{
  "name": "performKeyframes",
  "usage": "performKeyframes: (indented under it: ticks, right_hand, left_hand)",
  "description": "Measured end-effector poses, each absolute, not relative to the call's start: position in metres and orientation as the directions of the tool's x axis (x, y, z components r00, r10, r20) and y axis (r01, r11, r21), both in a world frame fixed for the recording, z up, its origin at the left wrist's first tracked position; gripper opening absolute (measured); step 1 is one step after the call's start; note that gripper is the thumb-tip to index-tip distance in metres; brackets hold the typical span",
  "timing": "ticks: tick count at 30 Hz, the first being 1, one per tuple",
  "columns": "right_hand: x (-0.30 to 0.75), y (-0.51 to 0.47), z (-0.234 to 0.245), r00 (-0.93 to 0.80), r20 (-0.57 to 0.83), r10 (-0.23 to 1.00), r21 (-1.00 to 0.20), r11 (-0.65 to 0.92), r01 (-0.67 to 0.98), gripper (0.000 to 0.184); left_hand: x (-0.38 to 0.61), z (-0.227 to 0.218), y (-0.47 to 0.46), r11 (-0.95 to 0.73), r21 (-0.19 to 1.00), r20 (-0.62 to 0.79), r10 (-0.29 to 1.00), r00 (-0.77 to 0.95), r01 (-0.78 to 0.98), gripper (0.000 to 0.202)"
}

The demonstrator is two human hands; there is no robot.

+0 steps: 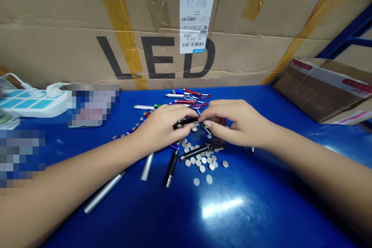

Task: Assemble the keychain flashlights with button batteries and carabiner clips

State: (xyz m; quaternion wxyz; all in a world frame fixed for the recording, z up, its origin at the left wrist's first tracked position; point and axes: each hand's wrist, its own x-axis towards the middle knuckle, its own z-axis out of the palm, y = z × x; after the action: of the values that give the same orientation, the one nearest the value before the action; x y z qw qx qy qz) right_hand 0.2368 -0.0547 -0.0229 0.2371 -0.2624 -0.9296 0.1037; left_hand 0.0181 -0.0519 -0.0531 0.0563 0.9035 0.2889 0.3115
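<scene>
A small black penlight (190,121) lies between my two hands above the scattered pieces. My left hand (162,126) has thumb and fingers closed around its left part. At the other end, the fingertips of my right hand (232,120) pinch it; a bit of green shows beside them. Below are many round silver button cells (202,168) in a loose heap, with a black penlight with a dark clip (194,152) lying across them. Another black penlight (171,168) and a silver tube (147,166) rest nearer me. My wrists and fingers hide part of the pile.
Coloured penlights with clips (188,102) lie behind my hands on the blue table (162,217). A silver tube (104,192) is under my left forearm. A power strip (35,102) stands left, a small carton (325,89) right. A large cardboard box (72,27) walls off the back.
</scene>
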Motion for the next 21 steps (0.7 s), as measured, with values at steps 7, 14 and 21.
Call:
performKeyframes:
  ticks: [7, 14, 21]
  right_hand:
    - [0.237, -0.052, -0.029, -0.616, 0.443, 0.652, -0.339, 0.758, 0.558, 0.014]
    - [0.228, -0.049, -0.037, -0.677, 0.176, 0.715, -0.271, 0.696, 0.665, 0.015]
    - [0.221, -0.050, -0.047, -0.638, 0.169, 0.751, -0.276, 0.658, 0.701, 0.017]
  left_hand:
    - [0.018, -0.054, -0.052, -0.762, 0.333, 0.543, 0.637, 0.547, 0.556, 0.017]
    - [0.017, -0.055, -0.049, -0.697, 0.393, 0.552, 0.700, 0.452, 0.600, 0.014]
    - [0.017, -0.055, -0.050, -0.716, 0.376, 0.546, 0.684, 0.484, 0.588, 0.015]
